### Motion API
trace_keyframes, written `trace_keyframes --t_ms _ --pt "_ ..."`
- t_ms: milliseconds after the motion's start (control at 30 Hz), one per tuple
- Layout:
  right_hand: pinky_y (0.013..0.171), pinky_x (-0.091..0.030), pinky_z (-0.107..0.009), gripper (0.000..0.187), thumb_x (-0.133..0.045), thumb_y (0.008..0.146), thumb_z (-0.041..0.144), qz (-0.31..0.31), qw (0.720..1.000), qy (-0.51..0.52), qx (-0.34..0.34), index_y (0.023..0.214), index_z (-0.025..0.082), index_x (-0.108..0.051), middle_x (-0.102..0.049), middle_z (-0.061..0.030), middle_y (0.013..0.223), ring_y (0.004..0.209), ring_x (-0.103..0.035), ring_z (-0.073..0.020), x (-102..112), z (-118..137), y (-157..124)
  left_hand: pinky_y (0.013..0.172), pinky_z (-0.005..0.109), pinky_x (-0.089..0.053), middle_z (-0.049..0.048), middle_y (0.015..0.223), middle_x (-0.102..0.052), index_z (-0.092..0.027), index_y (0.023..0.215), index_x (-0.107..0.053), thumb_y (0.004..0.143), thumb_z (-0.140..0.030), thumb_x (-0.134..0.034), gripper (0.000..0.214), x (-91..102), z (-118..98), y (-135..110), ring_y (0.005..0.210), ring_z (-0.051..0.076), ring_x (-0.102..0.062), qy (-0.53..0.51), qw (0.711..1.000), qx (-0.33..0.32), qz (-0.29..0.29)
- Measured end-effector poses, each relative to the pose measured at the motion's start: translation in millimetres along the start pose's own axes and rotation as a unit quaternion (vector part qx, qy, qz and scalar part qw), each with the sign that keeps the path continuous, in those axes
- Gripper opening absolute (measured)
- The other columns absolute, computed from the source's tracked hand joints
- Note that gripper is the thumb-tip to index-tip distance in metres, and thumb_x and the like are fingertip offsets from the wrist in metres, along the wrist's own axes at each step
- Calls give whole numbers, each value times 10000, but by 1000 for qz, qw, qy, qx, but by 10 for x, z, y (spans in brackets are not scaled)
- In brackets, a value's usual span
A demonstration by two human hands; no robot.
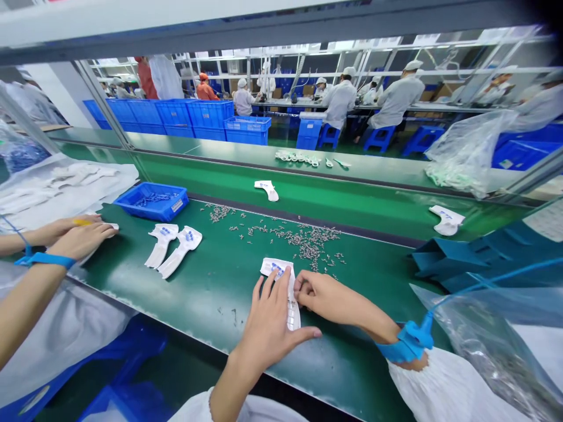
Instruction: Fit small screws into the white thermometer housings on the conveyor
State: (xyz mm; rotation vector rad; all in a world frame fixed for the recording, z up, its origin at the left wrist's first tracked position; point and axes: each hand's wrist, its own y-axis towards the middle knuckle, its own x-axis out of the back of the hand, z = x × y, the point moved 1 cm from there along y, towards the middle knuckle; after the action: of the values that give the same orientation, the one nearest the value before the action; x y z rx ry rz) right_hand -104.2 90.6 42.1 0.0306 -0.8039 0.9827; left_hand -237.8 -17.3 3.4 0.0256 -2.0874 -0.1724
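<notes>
A white curved plastic shell [292, 305] with blue pieces in its wide end lies on the green work surface in front of me. My left hand [271, 316] rests over it, fingers stretched and thumb spread to the right. At the shell's right edge is my right hand [323, 293], thumb and fingertips pinched together; whatever is between them is too small or hidden to make out. A blue strap [407, 343] circles my right wrist. Many small metal screws [310, 243] are scattered just beyond my hands. Two similar white shells [182, 249] lie to the left.
A co-worker's hands [83, 237] work at the far left, beside a blue tray [152, 199] of small blue parts. White shells [267, 190] lie on the green belt [352, 202] beyond a dark edge. Teal bins [479, 252] and a clear bag [497, 346] are at right.
</notes>
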Motion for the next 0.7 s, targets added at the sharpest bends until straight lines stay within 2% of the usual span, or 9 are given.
trace_keyframes --t_ms 133,333,500,633,700 --pt "593 -408 -260 158 -593 887 331 -18 997 65 -33 906 213 -490 -693 -6 762 725 -648 -174 -85 -95 19 1191 593 -212 139 1618 -272 -227 1566 -123 777 -766 -617 1076 -14 -7 -2 1492 355 -241 -1 1000 5 -4" --pt "591 -413 -250 164 -590 869 223 -24 992 122 -10 932 217 -438 -617 38 713 661 -589 -139 -159 -180 35 1202 585 -193 124 1627 -254 -225 1569 -74 740 -752 -673 1151 -30 -15 10 1500 338 -223 -8 1000 17 12" --pt "533 -412 -230 232 -634 850 248 -22 987 161 -9 959 223 -431 -601 47 678 632 -572 -136 -212 -175 17 1210 600 -164 119 1635 -229 -236 1579 -96 740 -728 -693 1141 21 0 -4 1511 350 -185 -21 999 20 32" --pt "495 -421 -219 353 -692 842 444 -14 971 238 -9 988 214 -467 -662 11 707 615 -583 -138 -47 -236 -57 1223 581 -172 79 1652 -176 -284 1588 -34 775 -606 -743 1125 194 68 -85 1526 325 -129 -33 996 8 78" --pt "526 -443 -217 389 -682 851 524 -54 952 301 -2 983 199 -514 -679 -9 742 637 -594 -129 155 -315 -113 1213 577 -216 58 1648 -198 -316 1587 -28 776 -551 -764 1120 261 75 -125 1525 329 -130 -27 996 11 87"
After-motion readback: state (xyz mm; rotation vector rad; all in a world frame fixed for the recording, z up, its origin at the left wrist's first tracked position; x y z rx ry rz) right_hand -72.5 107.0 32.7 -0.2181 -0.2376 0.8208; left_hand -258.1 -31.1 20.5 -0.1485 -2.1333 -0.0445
